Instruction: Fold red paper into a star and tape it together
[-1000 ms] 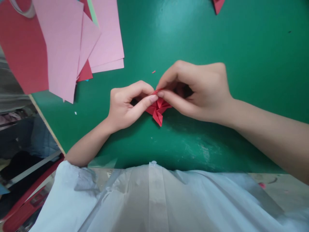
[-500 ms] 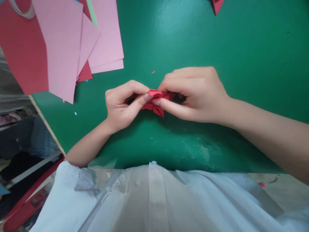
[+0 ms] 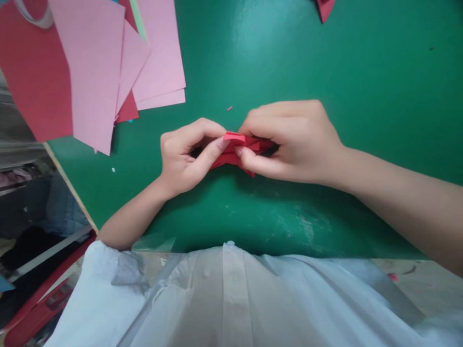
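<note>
A small piece of folded red paper (image 3: 235, 139) is held between my two hands, just above the green table. My left hand (image 3: 191, 154) pinches its left side, thumb in front and index finger behind. On the other side my right hand (image 3: 289, 140) grips it the same way, its thumb pressed on the front face. Several creased layers and flaps show between the thumbs, and a pointed flap hangs below. My fingers cover the paper's outer ends.
Pink paper sheets (image 3: 94, 62) overlap a red sheet (image 3: 36, 77) at the upper left, with a white ring-shaped thing (image 3: 39, 20) on top. Another red paper piece (image 3: 325, 9) lies at the far edge of view. The green table (image 3: 379, 86) has tiny paper scraps on it.
The red paper has turned slightly between my hands, so more of its right part shows and the lower flap sits further right. My left hand has shifted a little to the right.
</note>
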The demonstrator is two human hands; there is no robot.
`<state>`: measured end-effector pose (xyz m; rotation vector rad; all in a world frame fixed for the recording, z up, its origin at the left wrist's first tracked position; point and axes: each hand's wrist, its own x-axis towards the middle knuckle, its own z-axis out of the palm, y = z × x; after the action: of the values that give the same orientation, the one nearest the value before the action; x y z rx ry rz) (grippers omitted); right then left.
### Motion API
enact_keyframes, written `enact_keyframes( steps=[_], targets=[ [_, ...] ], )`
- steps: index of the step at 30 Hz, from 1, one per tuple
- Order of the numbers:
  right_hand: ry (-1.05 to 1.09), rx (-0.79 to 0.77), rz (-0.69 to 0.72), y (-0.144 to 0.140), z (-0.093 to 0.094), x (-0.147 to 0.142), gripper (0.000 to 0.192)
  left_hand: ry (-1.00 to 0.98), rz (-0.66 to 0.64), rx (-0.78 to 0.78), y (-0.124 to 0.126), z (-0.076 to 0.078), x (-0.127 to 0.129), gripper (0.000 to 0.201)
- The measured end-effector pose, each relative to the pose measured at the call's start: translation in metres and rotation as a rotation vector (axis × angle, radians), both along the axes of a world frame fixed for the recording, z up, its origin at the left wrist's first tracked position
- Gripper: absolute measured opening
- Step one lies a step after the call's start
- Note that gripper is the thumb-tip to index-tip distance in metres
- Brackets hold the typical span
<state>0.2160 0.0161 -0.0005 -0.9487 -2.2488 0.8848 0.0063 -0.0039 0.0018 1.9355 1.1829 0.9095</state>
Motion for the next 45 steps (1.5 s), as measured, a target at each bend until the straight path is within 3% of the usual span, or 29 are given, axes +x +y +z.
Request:
enact_keyframes(
  steps=[8, 14, 22, 28, 33, 39, 45],
  targets=[
    [-0.027, 0.009, -0.001, -0.0004, -0.0012, 0.002, 0.021, -0.066, 0.073, -0.014, -0.0019, -0.0008, 0.0026, 0.009],
    [-0.025, 0.015, 0.012, -0.0008, -0.0018, 0.0023, 0.021, -0.011, -0.013, 0.209, 0.0, -0.0073, 0.002, 0.008],
    [-0.096, 0.07, 0.016, -0.0022, -0.0033, 0.0009, 0.029, 0.154, -0.019, 0.296, -0.0017, -0.0025, 0.0054, 0.008],
    [-0.121, 0.138, 0.008, -0.0039, -0.0049, 0.0005, 0.029, 0.208, -0.074, 0.462, -0.0015, -0.0065, 0.0053, 0.009],
    [-0.125, 0.179, -0.012, -0.0051, -0.0044, 0.0008, 0.027, 0.207, -0.096, 0.465, -0.0021, -0.0065, 0.0044, 0.013],
    [-0.117, 0.151, -0.043, -0.0064, -0.0036, -0.0001, 0.025, 0.176, -0.102, 0.366, -0.0053, -0.006, 0.0035, 0.015],
    [-0.075, 0.079, 0.028, -0.0029, -0.0024, 0.002, 0.025, 0.117, -0.079, 0.38, -0.0024, -0.0072, 0.0024, 0.01]
  ],
)
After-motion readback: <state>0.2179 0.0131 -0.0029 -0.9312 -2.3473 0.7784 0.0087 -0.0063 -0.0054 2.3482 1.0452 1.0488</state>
